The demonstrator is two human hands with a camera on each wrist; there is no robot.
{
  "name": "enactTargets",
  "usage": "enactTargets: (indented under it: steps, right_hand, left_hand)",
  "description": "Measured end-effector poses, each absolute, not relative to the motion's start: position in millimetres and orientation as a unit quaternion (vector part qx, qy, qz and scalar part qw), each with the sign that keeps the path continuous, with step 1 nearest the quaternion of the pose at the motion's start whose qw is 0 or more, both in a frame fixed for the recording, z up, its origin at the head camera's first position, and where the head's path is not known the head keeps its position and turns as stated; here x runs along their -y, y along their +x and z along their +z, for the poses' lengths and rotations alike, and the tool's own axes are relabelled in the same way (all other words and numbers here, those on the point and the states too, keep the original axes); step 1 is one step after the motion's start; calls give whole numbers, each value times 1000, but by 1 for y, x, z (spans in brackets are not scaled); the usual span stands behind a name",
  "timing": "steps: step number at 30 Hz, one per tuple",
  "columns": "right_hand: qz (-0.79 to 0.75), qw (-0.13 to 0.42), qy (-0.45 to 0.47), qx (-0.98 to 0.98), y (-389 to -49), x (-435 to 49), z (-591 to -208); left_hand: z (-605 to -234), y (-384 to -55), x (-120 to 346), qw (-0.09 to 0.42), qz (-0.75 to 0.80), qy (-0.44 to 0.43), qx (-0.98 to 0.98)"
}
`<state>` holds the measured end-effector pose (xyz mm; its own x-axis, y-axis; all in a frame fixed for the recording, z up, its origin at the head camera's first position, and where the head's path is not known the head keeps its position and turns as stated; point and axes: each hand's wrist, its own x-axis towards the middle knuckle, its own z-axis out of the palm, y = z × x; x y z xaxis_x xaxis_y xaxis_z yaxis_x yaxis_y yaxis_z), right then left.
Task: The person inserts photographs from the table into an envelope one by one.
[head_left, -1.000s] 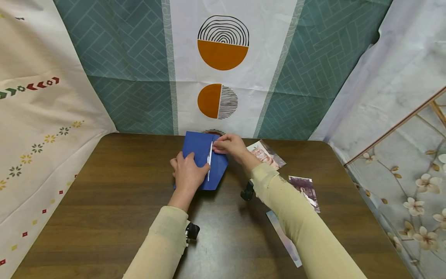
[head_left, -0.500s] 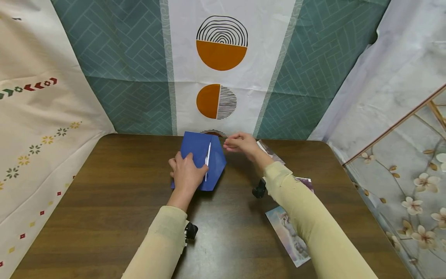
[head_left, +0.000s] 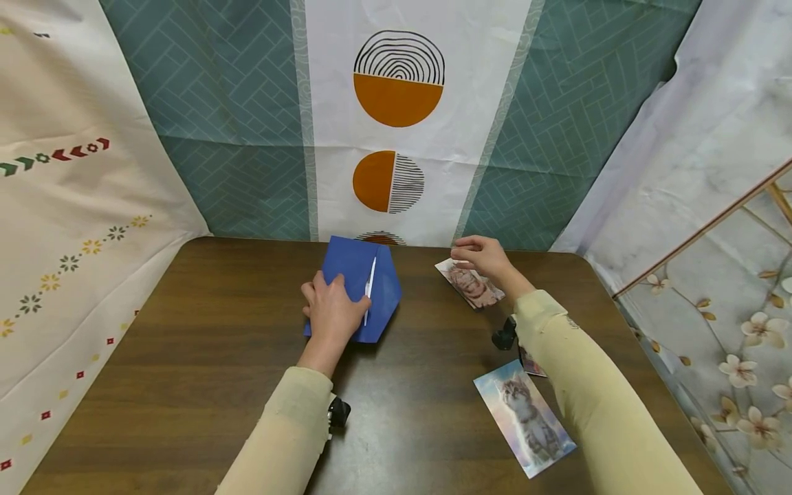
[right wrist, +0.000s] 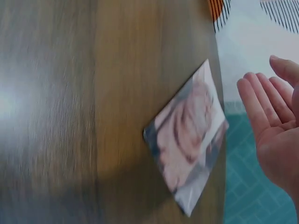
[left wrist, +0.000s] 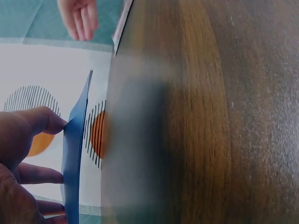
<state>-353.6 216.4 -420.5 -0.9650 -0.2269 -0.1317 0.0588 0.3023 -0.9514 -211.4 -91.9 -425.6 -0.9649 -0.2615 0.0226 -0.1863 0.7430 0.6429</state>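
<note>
In the head view, my left hand (head_left: 334, 307) holds a blue envelope (head_left: 353, 258) at the back middle of the table. Its thumb lies near the slit beside the flap (head_left: 386, 285), where white edges (head_left: 370, 292) show. The left wrist view has the envelope (left wrist: 74, 140) nearly edge-on, with a gap between it and the table behind. My right hand (head_left: 481, 258) hovers with fingers extended, holding nothing, over the far side of a pinkish animal picture card (head_left: 473, 285). In the right wrist view, this card (right wrist: 187, 130) lies blurred beside the open right hand (right wrist: 275, 112).
A kitten picture card (head_left: 526, 419) lies at the near right. Another card (head_left: 533, 363) is mostly hidden under my right sleeve (head_left: 575, 371). Patterned cloth (head_left: 396, 103) hangs behind the wooden table (head_left: 204, 357), and cloths also stand along both sides.
My right hand has left the envelope's flap edge and moved right, over the pinkish card. The kitten card is uncovered by the shifting arm. My left hand keeps its place on the envelope.
</note>
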Motion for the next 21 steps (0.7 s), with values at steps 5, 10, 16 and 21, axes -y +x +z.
enactTargets:
  steps: [5, 10, 16, 21]
  right_hand:
    - [-458, 90, -94, -879, -352, -238, -424]
    - [-318, 48, -144, -936, -351, -253, -431]
    - [-220, 25, -190, -956, -346, -264, -444]
    - [-186, 19, -214, -959, -340, -270, -452]
  left_hand:
    - [-425, -212, 91, 52, -334, 119, 934]
    - [-425, -212, 91, 54, -331, 119, 934]
    - [-425, -211, 91, 53, -332, 118, 934]
    - [-426, -210, 90, 54, -331, 118, 935]
